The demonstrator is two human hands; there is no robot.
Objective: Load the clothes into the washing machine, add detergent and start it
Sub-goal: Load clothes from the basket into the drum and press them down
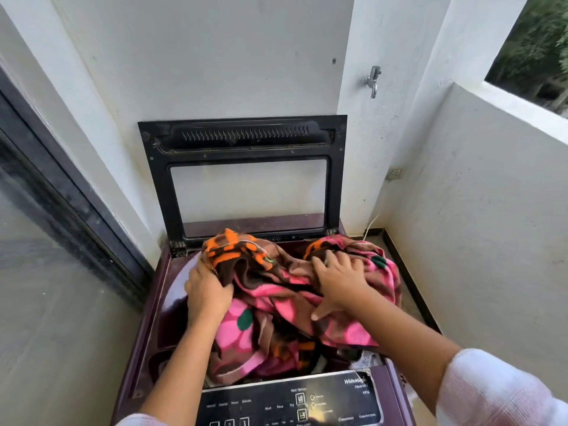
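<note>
We are at the top-loading washing machine (147,333), its lid (246,176) standing upright against the far wall, and we have a big pink, brown and orange patterned cloth (295,305) bunched over the drum opening. Most of it is heaped above the rim, not down inside; its long axis runs left to right across the opening, with one raised hump at the far left and another at the far right.

Our left hand (206,292) is clenched on the left hump, its grip closed around a fold of the orange-checked part, thumb side towards us. Our right hand (339,279) lies on top of the right hump with fingers spread and bent into the fabric; it presses and partly clutches the cloth, so we read this as a loose grasp, not a full fist.

The relation that matters is vertical: the drum lies directly beneath both hands, and the cloth sits between them and it. Each hand is on its own end, neither nearer the middle. We judge the loading step is in hand and the next move is a push straight down. The right edge of the cloth overhangs the rim and may need tucking in. The control panel (289,404) at the near edge is untouched, and we see no detergent.
</note>
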